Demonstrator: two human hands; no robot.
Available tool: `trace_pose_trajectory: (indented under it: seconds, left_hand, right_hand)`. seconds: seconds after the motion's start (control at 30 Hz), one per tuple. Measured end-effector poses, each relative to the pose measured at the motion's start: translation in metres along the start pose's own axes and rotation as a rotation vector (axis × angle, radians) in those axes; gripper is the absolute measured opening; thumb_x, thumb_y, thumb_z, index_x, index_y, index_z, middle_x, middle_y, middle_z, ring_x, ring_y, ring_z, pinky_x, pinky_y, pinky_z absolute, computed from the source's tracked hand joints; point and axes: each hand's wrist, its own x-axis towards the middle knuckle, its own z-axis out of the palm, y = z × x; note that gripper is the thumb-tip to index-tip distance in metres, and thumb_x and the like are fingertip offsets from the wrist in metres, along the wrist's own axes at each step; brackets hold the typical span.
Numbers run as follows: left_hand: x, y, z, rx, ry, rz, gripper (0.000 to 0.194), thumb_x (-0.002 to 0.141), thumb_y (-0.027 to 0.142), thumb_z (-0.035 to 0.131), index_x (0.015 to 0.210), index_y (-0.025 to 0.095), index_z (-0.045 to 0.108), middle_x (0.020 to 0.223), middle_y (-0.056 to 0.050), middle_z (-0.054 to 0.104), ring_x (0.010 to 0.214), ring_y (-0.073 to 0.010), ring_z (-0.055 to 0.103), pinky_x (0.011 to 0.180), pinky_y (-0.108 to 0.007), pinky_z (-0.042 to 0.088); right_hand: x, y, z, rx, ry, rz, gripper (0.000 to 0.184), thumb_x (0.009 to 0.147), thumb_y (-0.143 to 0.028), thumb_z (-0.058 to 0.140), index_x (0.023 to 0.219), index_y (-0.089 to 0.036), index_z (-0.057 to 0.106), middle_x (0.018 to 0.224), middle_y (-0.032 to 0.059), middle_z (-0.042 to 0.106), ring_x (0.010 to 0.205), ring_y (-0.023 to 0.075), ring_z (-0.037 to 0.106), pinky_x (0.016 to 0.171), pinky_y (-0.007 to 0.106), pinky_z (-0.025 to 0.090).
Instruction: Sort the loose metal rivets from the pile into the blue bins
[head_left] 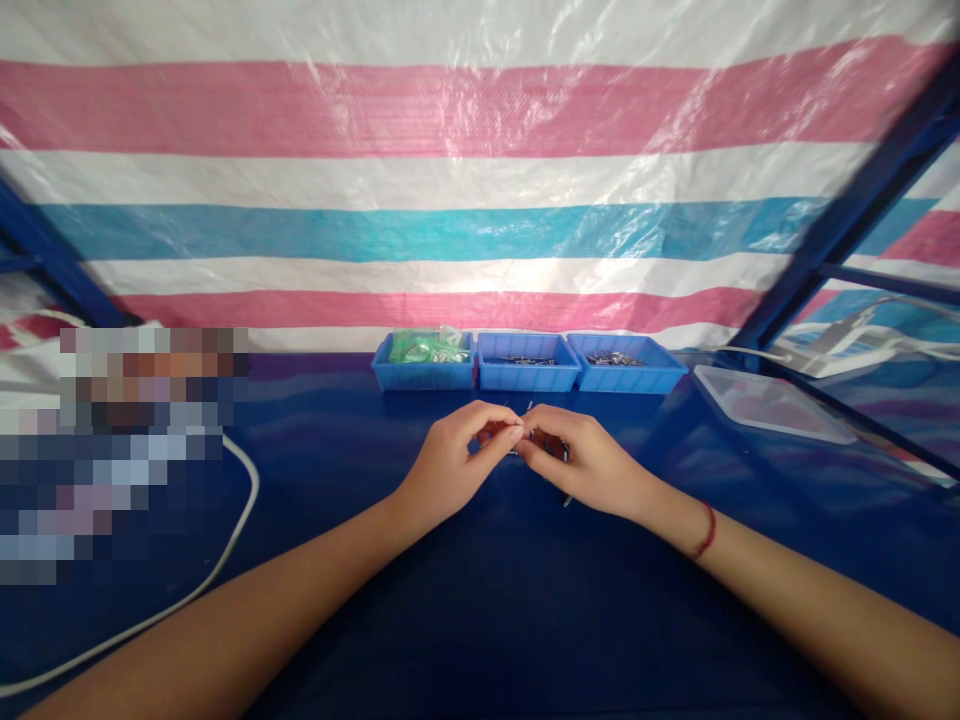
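Observation:
Over the middle of the blue table (480, 620), my left hand (457, 455) and my right hand (581, 455) meet at the fingertips. Thumb and forefinger of each are pinched together, and whatever lies between them is too small to name. Small dark metal pieces (567, 497) show beneath and beside my right hand, partly hidden by its fingers. A red cord bracelet (706, 530) circles my right wrist.
Three blue bins stand behind my hands: the left bin (424, 376) holds green plastic bags, the middle bin (529, 379) and right bin (637, 380) thin metal pieces. A translucent lid (772, 405) lies right; a white cable (251, 485) curves left.

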Motion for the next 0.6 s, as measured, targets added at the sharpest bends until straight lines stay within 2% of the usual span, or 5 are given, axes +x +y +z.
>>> trace_pose_trajectory:
  seconds: [0.23, 0.43, 0.6]
  left_hand:
    - [0.0011, 0.0007, 0.0004, 0.002, 0.026, 0.008, 0.008, 0.086, 0.022, 0.055, 0.088, 0.018, 0.062, 0.084, 0.0, 0.065, 0.076, -0.0118, 0.06, 0.069, -0.022, 0.046]
    - [0.0038, -0.0016, -0.0012, 0.042, 0.052, -0.012, 0.01, 0.088, 0.022, 0.051, 0.09, 0.019, 0.06, 0.087, -0.001, 0.064, 0.079, -0.0129, 0.06, 0.07, -0.024, 0.046]
    - [0.0051, -0.0043, -0.0018, 0.079, 0.031, -0.017, 0.01, 0.088, 0.021, 0.049, 0.089, 0.019, 0.059, 0.088, -0.001, 0.062, 0.081, -0.0133, 0.059, 0.07, -0.024, 0.045]
  right_hand:
    - [-0.0001, 0.0024, -0.0001, 0.024, 0.042, 0.024, 0.012, 0.085, -0.019, 0.053, 0.077, -0.016, 0.062, 0.071, 0.0003, 0.059, 0.057, 0.0082, 0.049, 0.053, 0.02, 0.039]
    - [0.0003, 0.0055, -0.0031, -0.003, 0.227, 0.044, 0.007, 0.081, -0.021, 0.059, 0.078, -0.017, 0.065, 0.071, 0.0009, 0.063, 0.055, 0.0086, 0.05, 0.052, 0.022, 0.041]
    - [-0.0013, 0.0011, -0.0075, -0.076, 0.301, -0.065, 0.006, 0.081, -0.018, 0.059, 0.08, -0.017, 0.064, 0.077, 0.0024, 0.065, 0.055, 0.0085, 0.051, 0.052, 0.022, 0.043]
